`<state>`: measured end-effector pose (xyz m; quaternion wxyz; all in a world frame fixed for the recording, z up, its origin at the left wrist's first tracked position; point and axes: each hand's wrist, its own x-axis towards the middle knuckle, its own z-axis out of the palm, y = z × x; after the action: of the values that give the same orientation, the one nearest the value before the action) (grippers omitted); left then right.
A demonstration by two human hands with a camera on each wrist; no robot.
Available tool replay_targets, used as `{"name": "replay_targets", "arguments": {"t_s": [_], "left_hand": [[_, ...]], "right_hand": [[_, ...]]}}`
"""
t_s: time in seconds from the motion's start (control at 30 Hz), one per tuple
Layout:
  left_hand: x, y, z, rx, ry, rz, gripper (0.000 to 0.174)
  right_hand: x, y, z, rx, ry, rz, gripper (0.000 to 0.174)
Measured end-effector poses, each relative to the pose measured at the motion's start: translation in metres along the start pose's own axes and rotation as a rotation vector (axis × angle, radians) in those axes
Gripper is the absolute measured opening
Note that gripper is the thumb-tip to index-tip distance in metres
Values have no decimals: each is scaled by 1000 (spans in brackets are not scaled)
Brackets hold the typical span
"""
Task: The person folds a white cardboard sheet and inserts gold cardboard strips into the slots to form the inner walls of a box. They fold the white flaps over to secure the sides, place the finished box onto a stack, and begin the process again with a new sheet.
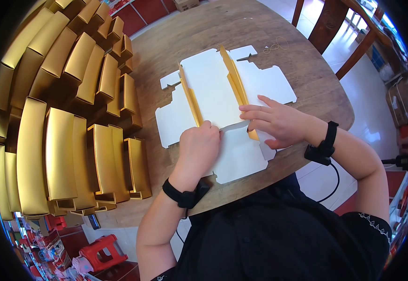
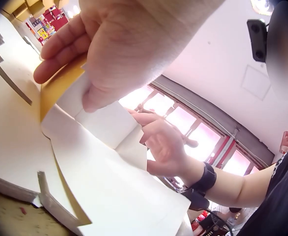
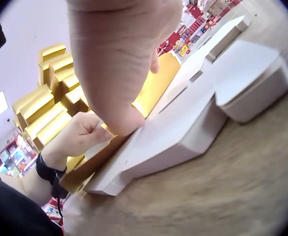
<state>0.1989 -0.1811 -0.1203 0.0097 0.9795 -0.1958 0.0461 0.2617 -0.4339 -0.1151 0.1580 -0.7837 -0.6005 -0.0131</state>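
Note:
A stack of flat box blanks [image 1: 213, 89], white on the upper face, lies on the wooden table. On the top blank, two long side strips stand folded up and show gold outer faces. My left hand [image 1: 199, 145] pinches the left strip near its front end; in the left wrist view the thumb is against the white side, with fingers over the gold side [image 2: 60, 86]. My right hand [image 1: 279, 122] lies across the right strip with its fingers extended and spread, fingertips touching the strip near its front end. A front panel [image 1: 241, 154] extends toward me between the hands.
Rows of folded gold boxes [image 1: 63, 150] are stacked high along the table's left side. A rubber band [image 1: 279, 44] lies beyond the blanks. A wooden chair [image 1: 330, 28] stands past the far right edge, and a red stool [image 1: 102, 253] is on the floor at left.

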Motion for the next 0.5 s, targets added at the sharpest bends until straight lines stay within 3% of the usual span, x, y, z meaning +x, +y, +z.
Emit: {"name": "replay_targets", "arguments": {"t_s": [0.07,0.17,0.3,0.5], "left_hand": [[2,-1,0,-9,-12,-14,22],[4,-4,-2,-25,-23,-25,23],[5,-4,-8,-17,-31,-13,25],[6,-3,-8,14,-48,0,25]], "right_hand": [[1,-1,4,-33,39,42,49],[5,6,20,-71,129,10,59],[11,9,23,59,227,74,64],[19,6,13,110,130,154,63]]}}
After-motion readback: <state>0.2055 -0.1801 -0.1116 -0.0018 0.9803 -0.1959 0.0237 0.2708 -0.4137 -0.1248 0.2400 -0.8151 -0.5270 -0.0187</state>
